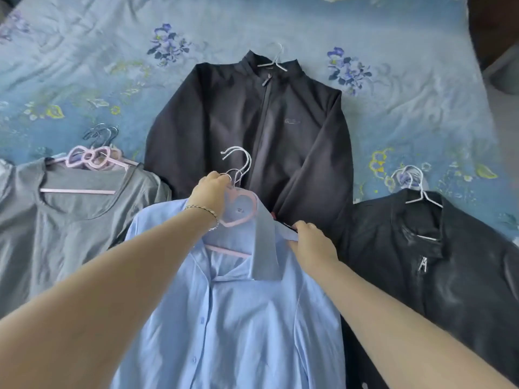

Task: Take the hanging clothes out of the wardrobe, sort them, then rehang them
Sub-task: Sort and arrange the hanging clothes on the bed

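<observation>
A light blue button shirt (pixel 233 318) on a pink heart-shaped hanger (pixel 241 211) lies in front of me on the bed. My left hand (pixel 209 193) grips the top of that hanger at its white hooks. My right hand (pixel 313 242) pinches the shirt's right shoulder by the collar. A dark zip jacket (pixel 252 127) on a white hanger lies behind it. A grey top (pixel 70 214) on pink bow hangers lies to the left. A black leather jacket (pixel 438 265) on a white hanger lies to the right.
All the clothes lie on a bed with a blue floral sheet (pixel 98 66). The bed's right edge and a dark piece of furniture (pixel 494 26) show at the top right corner.
</observation>
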Action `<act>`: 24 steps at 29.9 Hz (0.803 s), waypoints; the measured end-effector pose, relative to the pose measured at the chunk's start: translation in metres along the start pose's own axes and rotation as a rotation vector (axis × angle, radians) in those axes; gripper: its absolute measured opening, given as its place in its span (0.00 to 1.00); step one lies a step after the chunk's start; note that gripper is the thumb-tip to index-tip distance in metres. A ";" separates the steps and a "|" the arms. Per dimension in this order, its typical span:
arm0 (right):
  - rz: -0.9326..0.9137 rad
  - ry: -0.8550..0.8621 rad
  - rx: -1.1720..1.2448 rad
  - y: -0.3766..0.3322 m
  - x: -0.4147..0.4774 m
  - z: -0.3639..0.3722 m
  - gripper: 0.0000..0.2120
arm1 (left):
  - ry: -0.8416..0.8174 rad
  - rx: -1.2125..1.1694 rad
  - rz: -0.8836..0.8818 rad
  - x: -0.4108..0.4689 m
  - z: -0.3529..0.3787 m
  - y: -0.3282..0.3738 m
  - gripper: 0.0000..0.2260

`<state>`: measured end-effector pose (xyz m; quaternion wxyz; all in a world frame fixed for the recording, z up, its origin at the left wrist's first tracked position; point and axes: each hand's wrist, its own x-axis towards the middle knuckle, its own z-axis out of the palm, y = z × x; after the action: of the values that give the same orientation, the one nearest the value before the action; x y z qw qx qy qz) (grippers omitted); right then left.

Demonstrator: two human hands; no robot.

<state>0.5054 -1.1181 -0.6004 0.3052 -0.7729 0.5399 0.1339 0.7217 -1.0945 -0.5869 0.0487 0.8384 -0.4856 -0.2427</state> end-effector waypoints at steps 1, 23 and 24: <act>0.017 0.029 0.059 0.006 0.002 0.004 0.16 | 0.007 -0.015 -0.036 0.003 0.008 0.003 0.18; 0.340 0.080 -0.152 0.354 0.048 -0.115 0.35 | -0.267 0.145 0.131 -0.024 0.129 0.288 0.12; 0.338 0.056 -0.153 0.358 0.058 -0.113 0.38 | -0.245 0.115 0.090 -0.020 0.133 0.287 0.12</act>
<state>0.1855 -1.3141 -0.6604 0.2035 -0.6957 0.6585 0.2025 0.4262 -1.2070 -0.6051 -0.0482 0.7813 -0.5379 -0.3127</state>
